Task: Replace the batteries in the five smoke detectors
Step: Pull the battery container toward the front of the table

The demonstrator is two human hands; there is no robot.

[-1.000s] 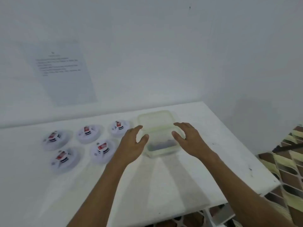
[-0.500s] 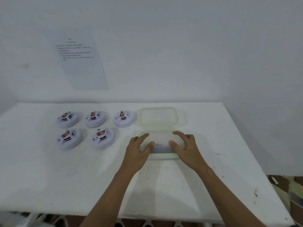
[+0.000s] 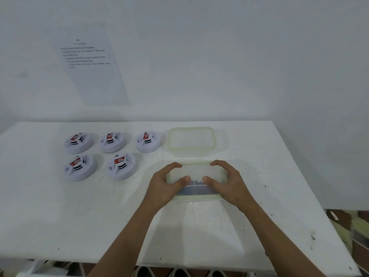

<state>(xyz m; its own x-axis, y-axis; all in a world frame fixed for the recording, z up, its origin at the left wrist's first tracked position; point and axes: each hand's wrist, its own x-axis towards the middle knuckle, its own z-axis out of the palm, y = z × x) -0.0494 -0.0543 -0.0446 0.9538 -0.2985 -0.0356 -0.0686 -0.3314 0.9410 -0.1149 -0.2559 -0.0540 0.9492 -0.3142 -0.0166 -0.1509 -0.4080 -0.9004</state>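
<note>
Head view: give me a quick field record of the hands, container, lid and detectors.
left hand: holds the container's left end
right hand: holds its right end
container: translucent, open, on the table; contents unclear
lid: off, lying flat behind the container
smoke detectors: five, left of the container, three behind two, untouched

The scene is evenly and softly lit, moderately bright, with a cool bluish cast. Soft shadows fall on the table (image 3: 60, 216) toward the viewer beneath both forearms, which indicates light from above and ahead. No glare is present. The whole frame is slightly soft. Print on the paper sheet (image 3: 93, 68) on the wall is too blurred to read. Wide-angle distortion slants the table edges outward toward the lower corners.
</note>
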